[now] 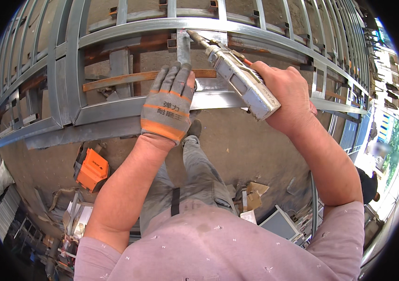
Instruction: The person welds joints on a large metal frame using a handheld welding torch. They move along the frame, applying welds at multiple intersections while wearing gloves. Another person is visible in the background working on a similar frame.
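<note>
My left hand, in a grey and orange work glove, lies flat with its fingers stretched out side by side. Its fingertips rest on a short upright metal strip in a grey steel frame. A rusty flat bar runs crosswise at the fingers. My bare right hand is closed around the rear of a scuffed white, boxy welding gun. The gun's narrow nozzle points up and left, its tip at the top of the strip, beside the long rail. Whether it touches the metal I cannot tell.
An orange and black boxy machine stands on the floor at lower left. Cardboard scraps and a grey panel lie behind me on the right. Vertical bars of the frame spread left and right. A person in dark clothes is at far right.
</note>
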Motion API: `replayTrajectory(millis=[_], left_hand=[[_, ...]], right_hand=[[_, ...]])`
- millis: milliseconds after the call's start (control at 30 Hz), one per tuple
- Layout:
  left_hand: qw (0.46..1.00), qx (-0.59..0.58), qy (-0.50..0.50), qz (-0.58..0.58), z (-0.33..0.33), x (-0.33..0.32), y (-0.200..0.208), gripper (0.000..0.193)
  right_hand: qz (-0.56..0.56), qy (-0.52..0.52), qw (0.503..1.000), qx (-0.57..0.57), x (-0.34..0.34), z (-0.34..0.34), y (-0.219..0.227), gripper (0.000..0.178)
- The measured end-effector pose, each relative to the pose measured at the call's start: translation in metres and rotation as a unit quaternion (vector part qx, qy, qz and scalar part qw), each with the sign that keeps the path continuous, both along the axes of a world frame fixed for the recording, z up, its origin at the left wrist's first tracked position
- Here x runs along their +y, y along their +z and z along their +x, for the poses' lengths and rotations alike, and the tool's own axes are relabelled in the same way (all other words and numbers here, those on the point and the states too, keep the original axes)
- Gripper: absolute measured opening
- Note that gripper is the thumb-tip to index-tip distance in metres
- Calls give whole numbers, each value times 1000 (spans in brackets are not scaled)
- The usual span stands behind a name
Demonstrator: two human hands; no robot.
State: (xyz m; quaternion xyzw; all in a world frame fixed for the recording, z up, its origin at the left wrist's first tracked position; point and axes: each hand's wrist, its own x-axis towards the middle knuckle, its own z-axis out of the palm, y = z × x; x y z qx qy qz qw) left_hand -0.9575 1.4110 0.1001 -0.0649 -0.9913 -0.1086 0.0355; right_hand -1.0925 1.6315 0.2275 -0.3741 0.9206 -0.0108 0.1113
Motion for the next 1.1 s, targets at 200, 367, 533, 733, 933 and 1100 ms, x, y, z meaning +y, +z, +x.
replayTrajectory(millis=[200,367,533,733,933,1100], left_hand=[[1000,-7,-5,-7,-1,0,4,80],[1000,10,-8,-9,2,-2,-4,76],[1000,17,-10,0,2,-1,-4,71],[999,41,-5,18,2,-2,-2,67],[999,41,-9,30,3,-3,-5,74],[999,48,-9,17,3,-3,-1,73]], right_hand=[[28,-2,999,-19,-17,-1,-3,42],[32,-5,999,-11,-21,-1,-6,41],[49,-22,998,-17,-23,-1,-5,39],[33,-20,999,-4,-23,2,-5,34],[40,-27,999,-10,-23,2,-6,32],[43,-32,999,4,-21,4,-8,33]])
